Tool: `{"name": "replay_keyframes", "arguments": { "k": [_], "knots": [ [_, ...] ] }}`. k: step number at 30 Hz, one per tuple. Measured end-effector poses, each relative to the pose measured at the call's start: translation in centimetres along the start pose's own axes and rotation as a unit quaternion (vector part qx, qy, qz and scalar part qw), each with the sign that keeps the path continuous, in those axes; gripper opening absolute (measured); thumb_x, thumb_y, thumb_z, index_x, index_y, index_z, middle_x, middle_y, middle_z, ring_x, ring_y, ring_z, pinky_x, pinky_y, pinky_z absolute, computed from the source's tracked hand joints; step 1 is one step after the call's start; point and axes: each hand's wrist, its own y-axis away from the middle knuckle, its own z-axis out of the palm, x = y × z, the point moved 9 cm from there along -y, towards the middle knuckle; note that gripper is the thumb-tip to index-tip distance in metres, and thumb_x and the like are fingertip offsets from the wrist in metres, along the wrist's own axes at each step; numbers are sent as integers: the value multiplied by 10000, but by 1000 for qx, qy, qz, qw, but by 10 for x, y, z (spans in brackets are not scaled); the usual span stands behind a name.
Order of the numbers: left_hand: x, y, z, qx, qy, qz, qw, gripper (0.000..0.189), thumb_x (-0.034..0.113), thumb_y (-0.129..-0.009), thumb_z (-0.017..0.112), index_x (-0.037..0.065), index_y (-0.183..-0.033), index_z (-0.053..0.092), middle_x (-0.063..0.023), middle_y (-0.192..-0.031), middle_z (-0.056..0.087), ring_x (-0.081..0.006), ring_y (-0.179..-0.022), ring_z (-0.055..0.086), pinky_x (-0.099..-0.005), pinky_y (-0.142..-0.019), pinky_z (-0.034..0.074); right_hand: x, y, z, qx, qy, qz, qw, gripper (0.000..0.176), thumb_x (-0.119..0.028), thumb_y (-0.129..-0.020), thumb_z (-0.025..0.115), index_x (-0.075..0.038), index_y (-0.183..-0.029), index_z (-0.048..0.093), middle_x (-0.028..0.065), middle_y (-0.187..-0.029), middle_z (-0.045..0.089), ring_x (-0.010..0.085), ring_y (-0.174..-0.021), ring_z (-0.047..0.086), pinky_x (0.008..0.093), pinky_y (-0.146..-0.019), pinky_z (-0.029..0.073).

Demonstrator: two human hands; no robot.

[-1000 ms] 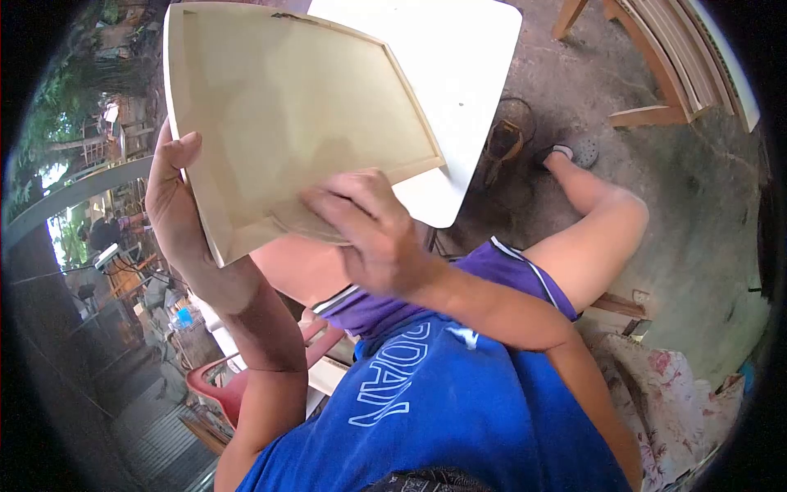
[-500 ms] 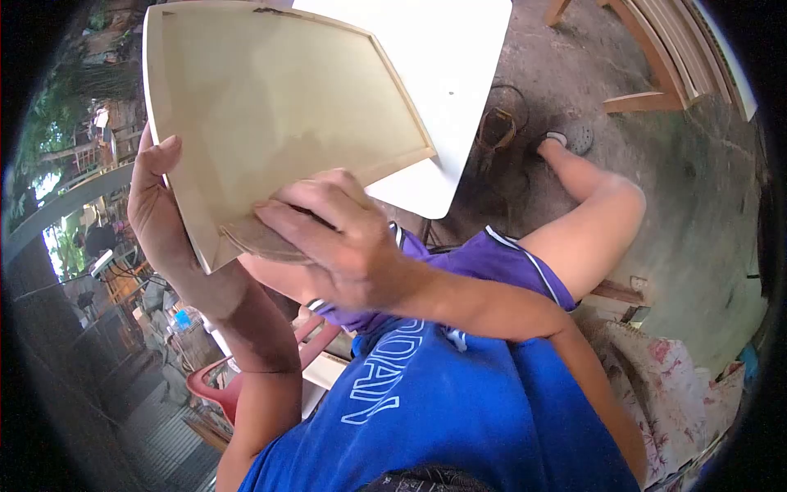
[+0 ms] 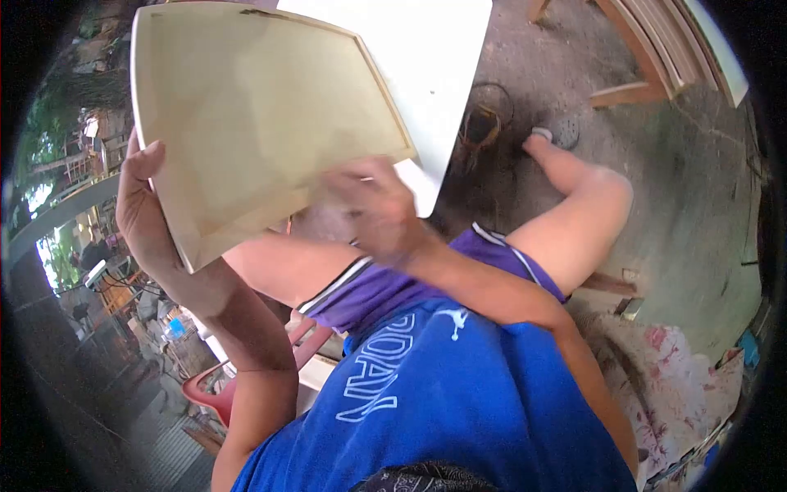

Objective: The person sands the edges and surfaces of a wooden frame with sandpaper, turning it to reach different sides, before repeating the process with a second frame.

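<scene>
A pale, shallow wooden tray [image 3: 246, 107] with a low raised rim is held up in front of me, its inside facing me. My left hand [image 3: 147, 205] is closed around its left side, with the thumb over the rim. At the tray's near edge is my right hand [image 3: 381, 209], fingers curled and smeared by motion. A folded brownish sheet that looks like sandpaper [image 3: 320, 221] is in its grip, also blurred. There is a dark mark on the tray's far rim.
Behind the tray stands a white tabletop [image 3: 447, 66]. Wooden frames [image 3: 648, 49] stand at the upper right. A dark basket-like object [image 3: 482, 125] is on the concrete floor near my foot. A red chair [image 3: 215, 394] is at the lower left, and flowered cloth [image 3: 664, 385] at the lower right.
My right hand has slid right along the tray's near edge with the sandpaper, away from the near left corner. My left hand keeps its hold; the whole view has shifted slightly.
</scene>
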Motion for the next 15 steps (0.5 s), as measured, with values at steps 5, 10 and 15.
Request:
{"name": "replay_keyframes", "arguments": {
  "k": [5,10,15],
  "knots": [
    [-2,4,-8,35,-1,-7,999,480,65,-939,537,-66,-1401,530,-193,-1266,674,-269,-1125,711,-395,-992,591,-51,-26,13,-23,-40,-68,997,490,84,-731,652,47,-1216,712,183,-1154,657,382,-1096,625,470,-936,533],
    [0,1,-35,21,-1,14,1000,468,81,-953,540,-68,-1397,534,-192,-1257,679,-268,-1133,714,-402,-985,604,92,30,-19,-21,132,26,991,424,117,-817,562,-2,-1178,749,188,-1152,708,385,-1070,666,436,-922,564],
    [1,-4,-34,-21,9,28,999,452,126,-981,572,-18,-1409,548,-214,-1283,681,-270,-1149,712,-373,-997,594,132,41,-39,-33,110,52,992,364,53,-857,571,0,-1171,749,210,-1135,725,406,-1040,674,460,-933,556]
  ]
}}
